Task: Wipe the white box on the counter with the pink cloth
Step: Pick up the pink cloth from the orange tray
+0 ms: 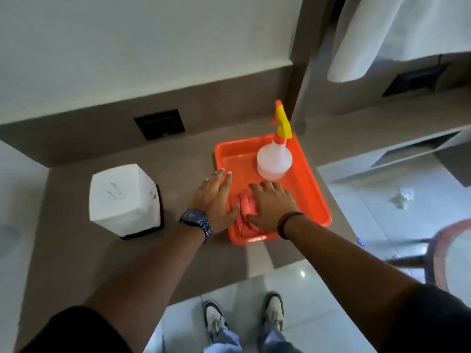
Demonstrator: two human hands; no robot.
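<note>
Shoes (272, 312) and pale trouser legs stand on glossy floor tiles at the near edge, just short of the brown counter (84, 253). Both bare forearms reach forward over that counter from dark sleeves. On the left wrist sits a dark watch (195, 217), and on the right wrist a dark band (286, 224). The left hand (215, 197) lies flat with fingers spread across the near left rim of the orange tray (316, 197), its thumb touching the pink cloth (244, 210). The right hand (272, 205) lies palm down on top of that cloth, fingers spread rather than curled around it, pressing it against the tray floor. The two hands sit close together, with the bunched cloth between them. The white box (123, 198) stands upright on the counter to the left of the tray, apart from both hands, with faint dark marks on its top face. Farther back inside the tray stands a translucent spray bottle (274, 161) with a yellow and orange trigger head. Behind it rises the brown backsplash with a black socket plate (159, 124), and then a pale wall.
</note>
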